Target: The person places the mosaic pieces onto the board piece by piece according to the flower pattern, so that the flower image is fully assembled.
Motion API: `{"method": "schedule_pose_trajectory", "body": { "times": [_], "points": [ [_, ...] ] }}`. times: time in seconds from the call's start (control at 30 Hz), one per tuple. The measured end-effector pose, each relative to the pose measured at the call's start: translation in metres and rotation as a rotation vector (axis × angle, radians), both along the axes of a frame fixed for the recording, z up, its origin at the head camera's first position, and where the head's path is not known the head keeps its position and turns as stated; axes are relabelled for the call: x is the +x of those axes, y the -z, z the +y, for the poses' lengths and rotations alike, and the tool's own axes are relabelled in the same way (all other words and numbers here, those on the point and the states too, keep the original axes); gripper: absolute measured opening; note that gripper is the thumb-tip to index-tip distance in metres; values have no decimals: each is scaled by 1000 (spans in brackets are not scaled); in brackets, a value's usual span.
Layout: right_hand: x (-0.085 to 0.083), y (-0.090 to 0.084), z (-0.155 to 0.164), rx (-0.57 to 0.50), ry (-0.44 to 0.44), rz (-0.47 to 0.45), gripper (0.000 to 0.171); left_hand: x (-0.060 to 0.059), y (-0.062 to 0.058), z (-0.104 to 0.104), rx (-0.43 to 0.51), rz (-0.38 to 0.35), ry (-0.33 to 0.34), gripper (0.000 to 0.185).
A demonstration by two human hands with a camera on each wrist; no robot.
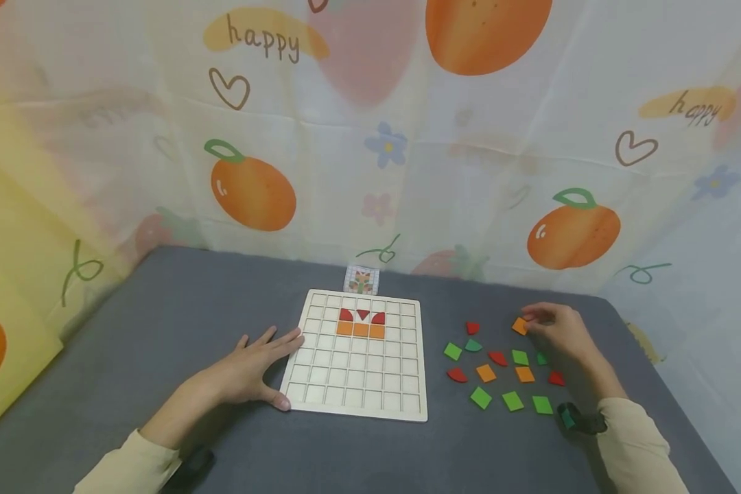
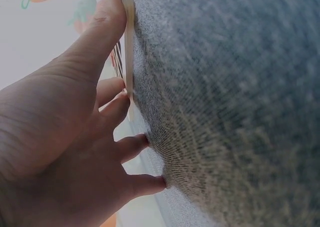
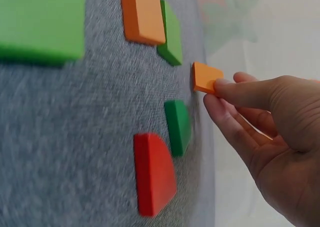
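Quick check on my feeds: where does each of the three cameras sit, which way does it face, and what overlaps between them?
Head: worn on the head, facing forward and down at the grey table, the wooden grid board and loose tiles; both forearms and hands show.
Left wrist: at the left hand, looking along its spread fingers on the table and the board's edge.
Right wrist: at the right hand, whose fingers pinch an orange tile among red and green tiles.
Shared: head and right wrist views both show the pinched orange tile and right hand.
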State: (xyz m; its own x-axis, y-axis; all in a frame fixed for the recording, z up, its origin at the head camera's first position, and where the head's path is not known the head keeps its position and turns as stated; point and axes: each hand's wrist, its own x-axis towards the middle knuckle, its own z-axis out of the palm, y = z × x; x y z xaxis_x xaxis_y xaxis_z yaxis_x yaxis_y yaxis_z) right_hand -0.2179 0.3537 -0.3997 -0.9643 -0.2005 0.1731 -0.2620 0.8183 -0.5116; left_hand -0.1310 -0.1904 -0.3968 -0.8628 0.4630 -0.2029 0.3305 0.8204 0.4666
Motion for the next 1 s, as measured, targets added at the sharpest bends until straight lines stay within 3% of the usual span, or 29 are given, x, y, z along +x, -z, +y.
{"method": "schedule_pose_trajectory", "body": {
  "times": [0.47, 1.0],
  "points": [
    [2, -15, -39, -13, -105, 50, 26, 2, -1, 1, 6, -11, -2, 112],
    [0, -19, -81, -73, -193, 38, 26, 1, 0, 1, 3, 3, 6, 113]
  ]
}}
